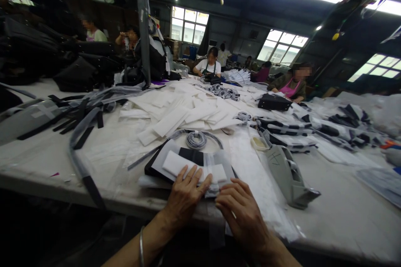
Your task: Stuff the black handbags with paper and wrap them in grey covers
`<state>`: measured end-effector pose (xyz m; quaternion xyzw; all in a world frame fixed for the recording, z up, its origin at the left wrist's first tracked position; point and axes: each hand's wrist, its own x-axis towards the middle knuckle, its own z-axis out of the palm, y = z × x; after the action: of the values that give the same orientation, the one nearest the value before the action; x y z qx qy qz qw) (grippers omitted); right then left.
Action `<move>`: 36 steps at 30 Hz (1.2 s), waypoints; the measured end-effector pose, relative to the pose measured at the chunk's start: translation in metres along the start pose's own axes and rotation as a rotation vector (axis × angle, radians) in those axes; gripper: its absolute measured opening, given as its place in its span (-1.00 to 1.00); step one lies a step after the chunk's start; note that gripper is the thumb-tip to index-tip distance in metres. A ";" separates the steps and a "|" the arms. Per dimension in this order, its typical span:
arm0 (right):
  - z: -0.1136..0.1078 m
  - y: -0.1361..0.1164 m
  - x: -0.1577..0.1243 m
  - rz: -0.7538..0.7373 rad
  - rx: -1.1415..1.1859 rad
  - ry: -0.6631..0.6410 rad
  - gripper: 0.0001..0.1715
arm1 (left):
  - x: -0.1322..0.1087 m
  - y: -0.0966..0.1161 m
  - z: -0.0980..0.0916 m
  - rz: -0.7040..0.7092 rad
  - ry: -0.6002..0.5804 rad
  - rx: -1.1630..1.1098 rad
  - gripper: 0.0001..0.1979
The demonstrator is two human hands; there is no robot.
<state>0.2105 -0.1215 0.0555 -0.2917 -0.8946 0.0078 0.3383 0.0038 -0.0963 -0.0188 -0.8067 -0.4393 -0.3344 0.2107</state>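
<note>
My left hand point(184, 194) lies flat with fingers stretched out on a black pad point(194, 156) wrapped in clear plastic, with white pieces point(173, 162) on top of it. My right hand point(239, 210) is beside it at the table's near edge, fingers curled and pressed onto the plastic wrap's edge point(216, 190). A coiled grey cord point(196, 139) lies just beyond the pad.
A heap of white strips point(181, 112) covers the table's middle. Black straps point(78, 117) lie at left, a grey tape dispenser point(290, 175) at right, black bags point(78, 73) behind. Several other people sit working at the far side.
</note>
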 end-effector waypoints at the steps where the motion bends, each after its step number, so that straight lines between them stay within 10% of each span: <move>1: -0.005 -0.001 -0.011 -0.035 -0.006 -0.038 -0.85 | 0.000 0.000 -0.001 0.005 -0.014 0.000 -0.61; 9: 0.017 0.010 -0.074 -0.177 -0.415 -0.103 -0.56 | 0.002 0.000 -0.005 0.005 -0.056 0.004 -0.58; 20: 0.025 0.006 -0.048 -0.128 -0.264 0.096 -0.63 | 0.001 0.000 -0.004 0.001 -0.050 0.004 -0.60; 28: 0.013 0.016 0.000 -0.172 -0.247 -0.102 -0.67 | 0.000 -0.001 -0.004 0.015 -0.093 0.002 -0.61; 36: 0.016 0.020 -0.010 -0.176 -0.165 -0.133 -0.72 | 0.001 0.002 -0.002 -0.031 -0.030 -0.021 -0.61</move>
<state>0.2173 -0.1073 0.0329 -0.2376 -0.9348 -0.0762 0.2526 0.0050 -0.0977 -0.0168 -0.8069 -0.4511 -0.3302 0.1906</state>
